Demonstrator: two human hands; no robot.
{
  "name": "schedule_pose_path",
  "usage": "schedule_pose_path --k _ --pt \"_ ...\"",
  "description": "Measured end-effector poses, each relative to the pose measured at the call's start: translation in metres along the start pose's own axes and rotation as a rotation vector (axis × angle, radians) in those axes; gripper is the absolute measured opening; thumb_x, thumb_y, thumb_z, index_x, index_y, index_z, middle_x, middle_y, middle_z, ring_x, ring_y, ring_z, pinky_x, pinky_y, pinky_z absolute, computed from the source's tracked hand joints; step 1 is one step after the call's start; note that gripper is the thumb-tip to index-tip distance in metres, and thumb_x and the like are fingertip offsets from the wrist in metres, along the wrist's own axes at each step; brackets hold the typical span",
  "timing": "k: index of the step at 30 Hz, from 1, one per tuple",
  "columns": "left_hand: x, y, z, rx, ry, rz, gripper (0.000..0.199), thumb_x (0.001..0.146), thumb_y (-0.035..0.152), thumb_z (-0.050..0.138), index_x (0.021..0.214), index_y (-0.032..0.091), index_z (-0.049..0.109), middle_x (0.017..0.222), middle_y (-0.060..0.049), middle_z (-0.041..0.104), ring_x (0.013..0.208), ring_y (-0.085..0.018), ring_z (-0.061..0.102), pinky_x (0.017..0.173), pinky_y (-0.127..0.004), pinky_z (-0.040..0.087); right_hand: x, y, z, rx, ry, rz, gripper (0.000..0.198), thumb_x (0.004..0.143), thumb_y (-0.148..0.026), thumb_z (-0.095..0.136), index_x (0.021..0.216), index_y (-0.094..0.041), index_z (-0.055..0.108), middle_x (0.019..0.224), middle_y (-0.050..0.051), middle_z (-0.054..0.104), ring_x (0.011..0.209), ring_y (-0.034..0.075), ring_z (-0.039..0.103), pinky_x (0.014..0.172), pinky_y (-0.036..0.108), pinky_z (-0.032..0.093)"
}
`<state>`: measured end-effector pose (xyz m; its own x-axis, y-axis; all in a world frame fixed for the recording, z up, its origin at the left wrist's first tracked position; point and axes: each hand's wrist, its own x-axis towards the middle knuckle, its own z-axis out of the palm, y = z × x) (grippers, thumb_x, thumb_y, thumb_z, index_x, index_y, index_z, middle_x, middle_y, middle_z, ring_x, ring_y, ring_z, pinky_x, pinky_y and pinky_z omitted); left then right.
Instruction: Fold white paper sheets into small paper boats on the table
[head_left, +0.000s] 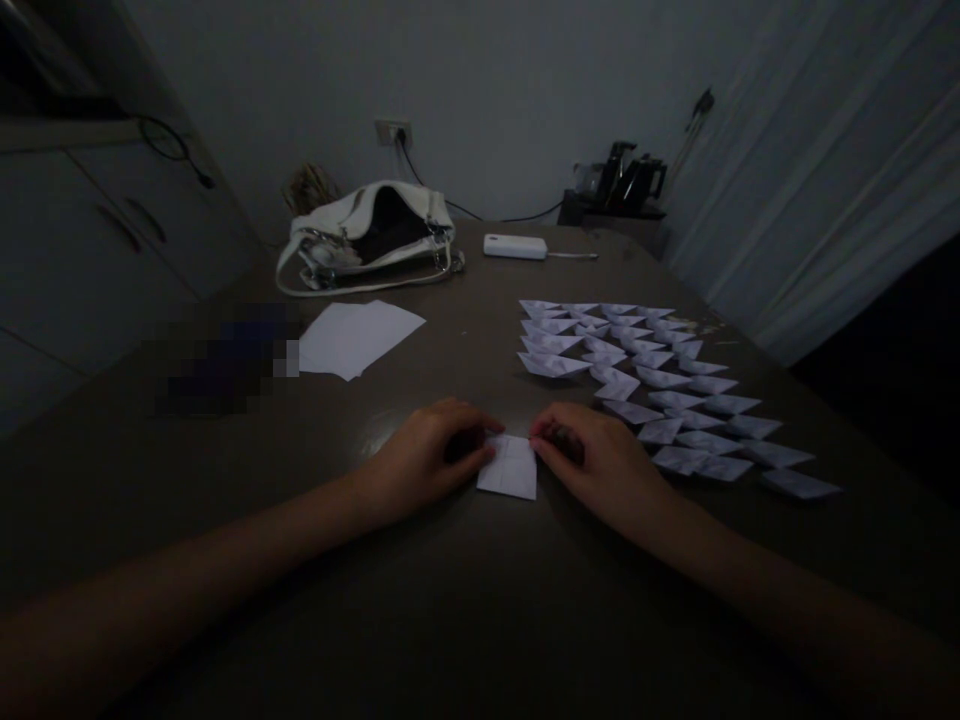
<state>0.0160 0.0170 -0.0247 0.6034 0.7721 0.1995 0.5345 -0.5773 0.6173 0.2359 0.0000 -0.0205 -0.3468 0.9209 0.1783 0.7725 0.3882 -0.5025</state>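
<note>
A small folded square of white paper [511, 472] lies on the table before me, with crease lines across it. My left hand [429, 455] pinches its upper left edge between thumb and fingers. At the upper right corner, my right hand [600, 455] grips the paper the same way, thumb and forefinger together. Rows of folded paper boats [664, 378] stand to the right, the closest ones near my right hand. Beyond my left hand, a few loose white sheets [360, 337] lie overlapping.
An open white handbag [375, 235] rests at the table's [465, 600] far left. A white power bank [515, 246] with a short cable lies at the back. Behind it on the right stands a dark kettle [637, 183]. A blurred dark patch covers the left side.
</note>
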Motion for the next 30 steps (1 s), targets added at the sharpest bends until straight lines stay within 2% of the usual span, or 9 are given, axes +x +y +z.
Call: schedule_pose_path --k 6,14,20,30 --pt "-0.001 -0.003 0.001 0.076 0.007 0.090 0.021 0.091 0.020 0.057 0.108 0.017 0.067 0.102 -0.007 0.060 0.097 -0.019 0.056 0.083 -0.030 0.045 0.000 0.000 0.000 -0.019 -0.030 -0.014 0.007 0.085 -0.012 0.062 0.084 -0.019 0.066 0.081 0.001 0.063 0.066 0.014 0.055 0.058 0.026 0.037" --pt "-0.002 -0.006 0.003 0.260 -0.047 0.257 0.027 0.095 0.017 0.052 0.120 0.020 0.061 0.111 -0.008 0.060 0.100 -0.022 0.054 0.084 -0.035 0.042 0.001 0.004 0.001 -0.051 -0.043 -0.035 0.007 0.086 -0.013 0.061 0.085 -0.019 0.066 0.083 0.001 0.063 0.070 0.015 0.057 0.059 0.026 0.038" --pt "-0.001 -0.002 0.001 0.302 -0.095 0.271 0.021 0.097 0.021 0.050 0.112 0.016 0.063 0.105 -0.006 0.063 0.096 -0.020 0.055 0.082 -0.033 0.041 0.001 0.003 0.000 -0.092 -0.027 -0.051 0.006 0.085 -0.014 0.064 0.085 -0.020 0.062 0.083 -0.001 0.063 0.071 0.015 0.058 0.061 0.026 0.038" --pt "-0.001 0.006 -0.003 0.471 -0.119 0.245 0.020 0.096 0.023 0.052 0.108 0.020 0.067 0.100 -0.004 0.066 0.093 -0.022 0.057 0.075 -0.034 0.036 0.000 -0.001 -0.006 -0.204 -0.086 -0.125 0.008 0.086 -0.012 0.063 0.082 -0.018 0.059 0.084 0.002 0.063 0.078 0.018 0.061 0.064 0.027 0.039"
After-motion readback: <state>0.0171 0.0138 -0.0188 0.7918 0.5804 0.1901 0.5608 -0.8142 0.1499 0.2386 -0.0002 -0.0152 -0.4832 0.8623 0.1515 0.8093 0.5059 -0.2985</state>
